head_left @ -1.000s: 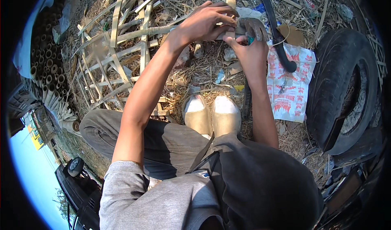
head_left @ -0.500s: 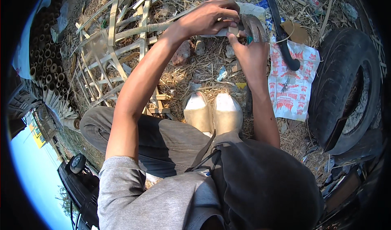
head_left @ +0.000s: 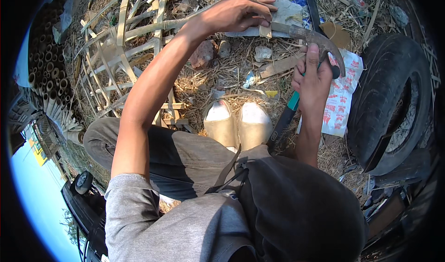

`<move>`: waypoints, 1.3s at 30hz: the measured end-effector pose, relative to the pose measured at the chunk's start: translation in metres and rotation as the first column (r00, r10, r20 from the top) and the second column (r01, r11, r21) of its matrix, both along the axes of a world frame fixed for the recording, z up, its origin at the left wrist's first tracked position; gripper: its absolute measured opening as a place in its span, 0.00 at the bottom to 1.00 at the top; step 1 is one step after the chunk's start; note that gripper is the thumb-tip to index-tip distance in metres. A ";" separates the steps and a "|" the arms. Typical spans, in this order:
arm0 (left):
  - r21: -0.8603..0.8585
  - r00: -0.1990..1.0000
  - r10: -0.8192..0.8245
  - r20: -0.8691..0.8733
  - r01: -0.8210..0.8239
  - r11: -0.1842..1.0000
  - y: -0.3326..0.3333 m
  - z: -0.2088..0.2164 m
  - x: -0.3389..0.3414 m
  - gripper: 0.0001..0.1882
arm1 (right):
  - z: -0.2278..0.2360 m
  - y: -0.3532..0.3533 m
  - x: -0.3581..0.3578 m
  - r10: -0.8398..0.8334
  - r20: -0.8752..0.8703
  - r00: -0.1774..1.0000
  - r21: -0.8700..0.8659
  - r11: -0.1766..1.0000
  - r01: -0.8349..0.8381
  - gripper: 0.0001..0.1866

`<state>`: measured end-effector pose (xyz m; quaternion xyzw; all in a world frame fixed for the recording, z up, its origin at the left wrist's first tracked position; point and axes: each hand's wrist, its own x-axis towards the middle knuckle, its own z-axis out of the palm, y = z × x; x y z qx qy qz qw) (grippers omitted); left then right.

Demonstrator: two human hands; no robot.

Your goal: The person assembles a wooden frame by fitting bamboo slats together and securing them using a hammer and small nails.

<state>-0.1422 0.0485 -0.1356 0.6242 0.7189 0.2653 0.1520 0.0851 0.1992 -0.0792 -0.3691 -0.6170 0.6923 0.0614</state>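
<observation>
My left hand (head_left: 243, 12) is closed on a bamboo strip (head_left: 265, 29), where an upright strip crosses a lengthwise one at the right end of a bamboo lattice (head_left: 121, 25). My right hand (head_left: 314, 74) grips a claw hammer (head_left: 320, 38) high on its shaft, just below the head. The hammer's black and green handle slants down toward my right shoe, and its face points left at the crossing. Whether face and strip touch is unclear. Any nail between my left fingers is too small to see. Beneath the crossing lies a pale flat stone (head_left: 286, 12).
A black long-bladed tool (head_left: 311, 4) lies behind the hammer, partly over a red-and-white printed sack (head_left: 340, 99). An old tyre (head_left: 387, 104) stands at the right. Cut bamboo poles (head_left: 51, 72) are stacked far left. Stones (head_left: 201, 54) and straw cover the ground before my shoes (head_left: 255, 125).
My right hand has moved right and slightly down with the hammer, whose head and handle now show clearly. My left hand stays at the strip crossing, its fingers slightly shifted.
</observation>
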 end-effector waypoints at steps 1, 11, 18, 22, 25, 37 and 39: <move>-0.003 0.997 -0.012 -0.072 0.012 1.000 0.004 0.005 0.001 0.11 | 0.006 0.002 0.010 -0.054 -0.005 0.999 -0.173 0.984 0.052 0.19; -0.093 0.999 0.044 0.007 -0.043 0.995 0.008 0.011 -0.001 0.38 | -0.013 -0.021 0.081 -0.022 0.050 0.999 -0.464 0.885 0.043 0.19; -0.045 0.977 0.061 0.205 -0.053 0.998 0.004 0.035 -0.004 0.37 | 0.009 -0.016 0.059 0.024 0.038 0.999 -0.247 0.969 -0.014 0.27; -0.155 0.970 0.087 0.226 -0.053 0.986 0.005 0.041 -0.005 0.38 | -0.009 -0.021 0.045 0.213 0.128 0.969 -0.027 0.977 -0.211 0.26; -0.163 0.970 0.097 0.222 -0.061 0.985 0.004 0.039 -0.006 0.39 | 0.002 -0.030 0.038 0.148 0.083 0.985 -0.010 0.989 -0.148 0.26; 0.034 0.987 0.014 0.160 -0.020 0.999 0.006 0.030 -0.004 0.39 | -0.004 -0.031 0.031 0.154 0.127 0.980 0.218 0.959 -0.179 0.29; -0.112 0.971 0.063 0.231 -0.038 0.993 0.009 0.036 -0.003 0.39 | -0.011 -0.022 0.029 0.244 0.206 0.947 0.278 0.914 -0.296 0.29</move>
